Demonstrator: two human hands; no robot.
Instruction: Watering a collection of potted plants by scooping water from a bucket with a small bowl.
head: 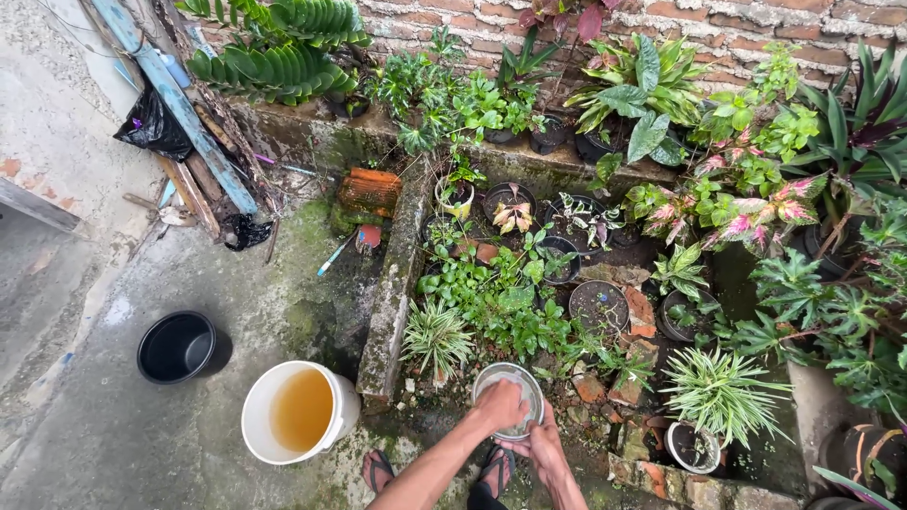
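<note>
Nearest the camera, both forearms reach down over sandalled feet to a round metal bowl [510, 397] resting on the mossy ground at the edge of the plant bed. The left hand [499, 404] lies over the bowl's mouth with the fingers curled down into it, and the right hand [540, 446] grips the near rim, fingers closed on the edge; whether either hand holds anything inside the bowl cannot be told. To handle the bowl well, I judge it wise to keep the right hand firm on the rim so the bowl stays level, and to lift low and slowly over the uneven bricks so that nothing slops out. Just to the left stands a white bucket [300, 412] partly filled with brownish water, and further left a black bucket [181, 348] sits apart on the wet concrete. Beyond the bowl a low mossy kerb [392, 302] borders the bed, where green striped plants and several dark round pots [599, 307] crowd together. Further back lies an orange ribbed clay piece [369, 191]. As for packaging, only a crumpled black plastic bag [153, 126] hangs by the leaning blue plank [175, 99] at the far left; no labels or signs show. A brick wall [718, 24] closes the far side.
</note>
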